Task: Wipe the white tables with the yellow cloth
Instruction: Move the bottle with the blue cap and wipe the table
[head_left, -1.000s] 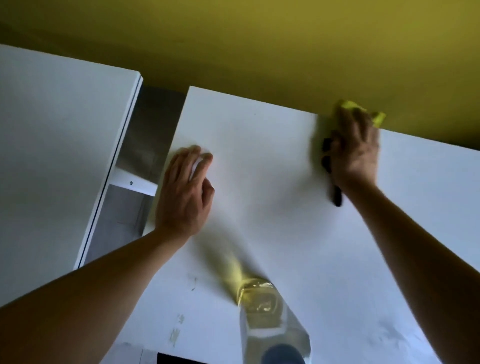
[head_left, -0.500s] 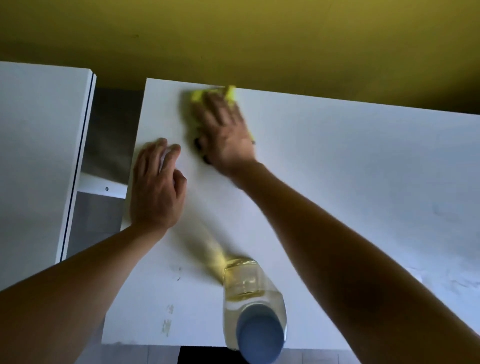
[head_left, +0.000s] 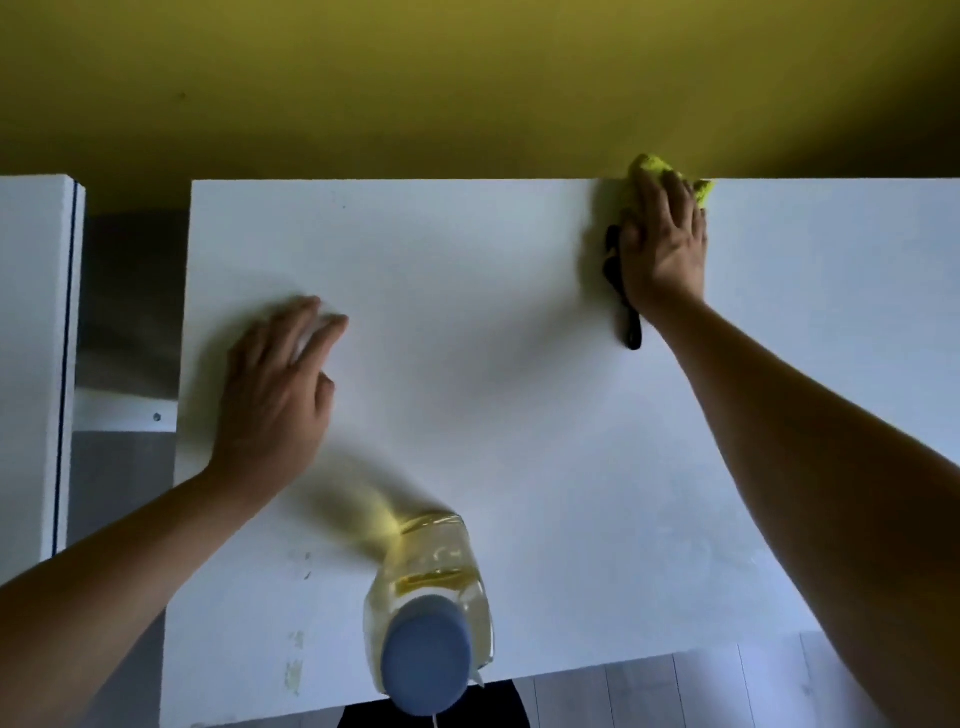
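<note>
Sweeping back rightward since half a second ago, the right hand (head_left: 662, 244) presses the yellow cloth (head_left: 655, 165) flat-fingered at the tabletop (head_left: 519, 322) far edge, left hand (head_left: 275, 384) resting flat with fingers straight; a careless return stroke might topple the bottle (head_left: 431, 613).

Yellow cloth (head_left: 655, 165), white table (head_left: 519, 332), blue-capped bottle (head_left: 428, 613), mustard wall (head_left: 467, 78)

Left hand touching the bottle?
Apart. The head view shows bare white table between the left hand and the blue-capped bottle.
</note>
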